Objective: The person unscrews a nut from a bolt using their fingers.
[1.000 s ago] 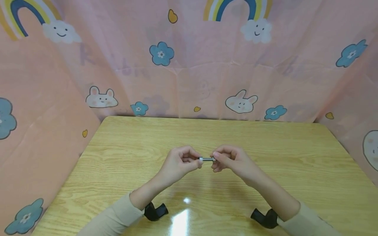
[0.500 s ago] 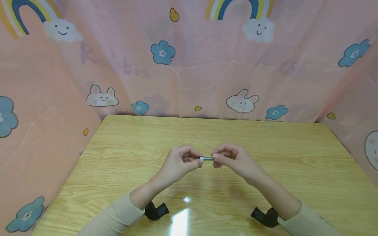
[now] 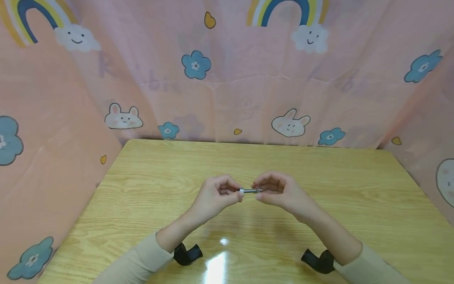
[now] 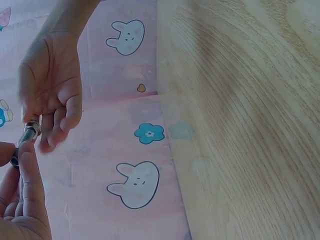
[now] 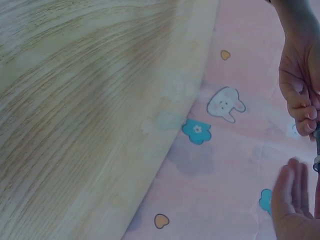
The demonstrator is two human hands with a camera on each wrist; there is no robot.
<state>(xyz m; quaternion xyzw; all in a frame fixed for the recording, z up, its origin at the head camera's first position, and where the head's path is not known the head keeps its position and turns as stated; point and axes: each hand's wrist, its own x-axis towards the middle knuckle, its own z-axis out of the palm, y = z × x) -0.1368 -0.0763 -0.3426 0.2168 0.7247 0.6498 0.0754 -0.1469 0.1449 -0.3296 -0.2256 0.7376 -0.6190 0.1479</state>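
A silver bolt [image 3: 250, 191] lies level between the two hands, above the table. My left hand [image 3: 216, 195] pinches its head end between thumb and fingers. Around the nut [image 3: 259, 190] at the other end, my right hand [image 3: 285, 195] has its thumb below and curled fingers above, so the nut shows between them. In the left wrist view the threaded bolt [image 4: 27, 135] runs from the left fingertips to the nut [image 4: 33, 125] at the right thumb. The right wrist view catches only the nut [image 5: 317, 164] and part of the bolt at its edge, beside blurred right fingers [image 5: 294, 187].
Beneath the hands is a wood-grain table [image 3: 170, 165] with a bright reflection near its front. A pink patterned curtain [image 3: 227, 98] stands behind it and at both sides. Black curved pieces [image 3: 186, 254] sit at each wrist by the beige sleeves.
My right thumb has dropped from over the nut to below it, and the right fingers have spread, baring the nut and bolt end. The left hand keeps its hold, almost still.
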